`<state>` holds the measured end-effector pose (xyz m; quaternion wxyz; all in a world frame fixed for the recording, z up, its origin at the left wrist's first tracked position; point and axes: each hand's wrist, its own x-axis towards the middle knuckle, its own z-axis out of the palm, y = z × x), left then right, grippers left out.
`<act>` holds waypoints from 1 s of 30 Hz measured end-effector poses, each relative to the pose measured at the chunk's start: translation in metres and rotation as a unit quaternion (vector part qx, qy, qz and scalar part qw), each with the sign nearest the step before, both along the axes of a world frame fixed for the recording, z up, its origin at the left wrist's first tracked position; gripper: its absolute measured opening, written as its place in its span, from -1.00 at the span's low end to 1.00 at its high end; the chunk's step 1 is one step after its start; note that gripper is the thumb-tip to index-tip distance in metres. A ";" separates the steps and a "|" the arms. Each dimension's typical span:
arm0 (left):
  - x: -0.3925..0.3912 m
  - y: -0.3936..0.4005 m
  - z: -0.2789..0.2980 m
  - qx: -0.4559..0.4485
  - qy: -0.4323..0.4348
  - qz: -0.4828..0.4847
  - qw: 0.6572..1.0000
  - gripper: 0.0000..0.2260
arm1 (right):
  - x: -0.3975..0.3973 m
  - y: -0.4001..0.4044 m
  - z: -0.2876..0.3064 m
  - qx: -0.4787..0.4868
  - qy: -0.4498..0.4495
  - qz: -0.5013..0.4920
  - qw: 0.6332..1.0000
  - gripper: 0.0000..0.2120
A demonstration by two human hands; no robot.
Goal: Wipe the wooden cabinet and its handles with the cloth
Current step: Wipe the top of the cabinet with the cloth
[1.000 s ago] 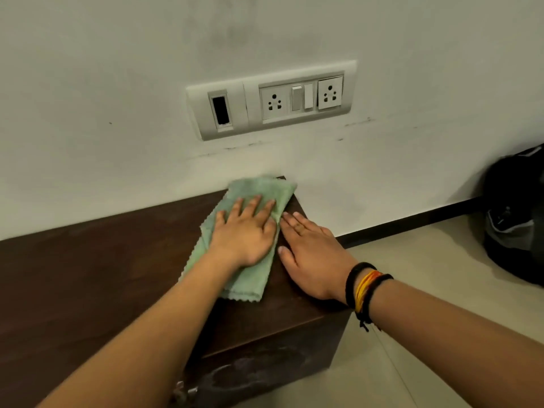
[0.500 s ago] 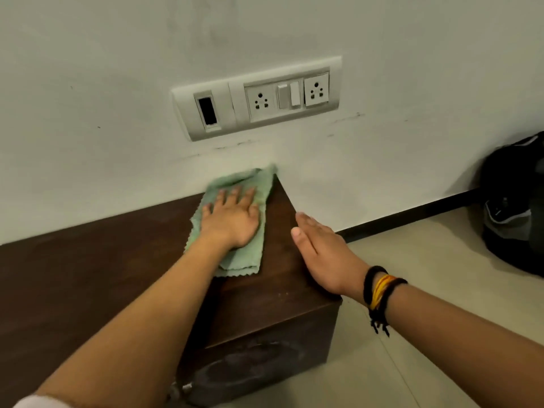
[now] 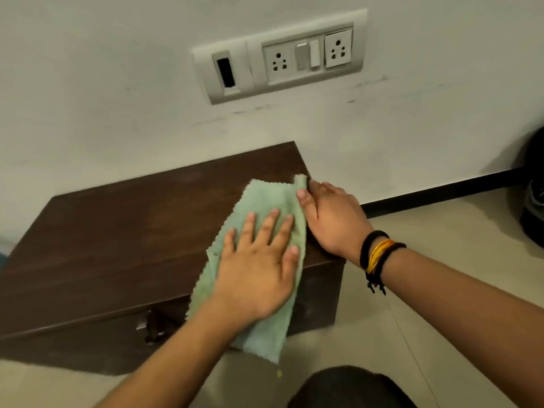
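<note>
A low dark wooden cabinet (image 3: 117,245) stands against the white wall. A pale green cloth (image 3: 265,201) lies on its top at the right end and hangs over the front edge. My left hand (image 3: 259,266) presses flat on the cloth with fingers spread. My right hand (image 3: 332,219) rests on the cabinet's right edge, fingers curled over the side, thumb touching the cloth's edge. A metal handle (image 3: 150,325) shows on the cabinet front, just left of my left forearm.
A socket and switch panel (image 3: 279,57) is on the wall above the cabinet. A dark bag (image 3: 534,195) sits on the tiled floor at the far right. A black skirting strip (image 3: 441,191) runs along the wall's base. My dark-clad knee (image 3: 350,387) is at the bottom.
My left hand has dragged the cloth from the back of the top toward the front edge, where it now overhangs. My right hand has shifted to the cloth's right edge.
</note>
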<state>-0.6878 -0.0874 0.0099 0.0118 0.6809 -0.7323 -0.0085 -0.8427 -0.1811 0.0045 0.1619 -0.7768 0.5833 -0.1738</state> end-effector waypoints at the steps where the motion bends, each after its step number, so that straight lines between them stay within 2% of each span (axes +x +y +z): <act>1: -0.012 0.005 0.000 0.015 0.005 -0.015 1.000 -0.46 | 0.000 -0.001 0.001 -0.007 0.017 0.000 1.000 -0.31; 5: -0.042 -0.023 0.005 0.057 0.015 -0.091 0.994 -0.45 | -0.014 -0.005 0.004 -0.018 0.045 -0.016 0.999 -0.37; 9: 0.010 0.006 -0.001 0.015 0.009 -0.142 0.990 -0.46 | -0.002 0.008 0.009 -0.006 0.141 0.010 0.990 -0.19; 12: 0.073 0.030 -0.005 -0.015 -0.013 -0.115 0.993 -0.46 | 0.033 0.024 0.012 -0.024 0.214 0.040 0.976 -0.11; 19: 0.215 0.078 -0.007 -0.024 -0.039 -0.042 0.998 -0.46 | 0.131 0.064 0.017 -0.004 0.212 0.201 0.956 0.00; 23: 0.284 0.100 -0.006 -0.031 -0.025 0.001 0.999 -0.49 | 0.188 0.091 0.022 -0.016 0.224 0.278 0.934 -0.08; 30: 0.375 0.135 -0.013 -0.092 -0.013 0.116 0.989 -0.49 | 0.241 0.100 0.019 -0.026 0.236 0.316 0.918 -0.10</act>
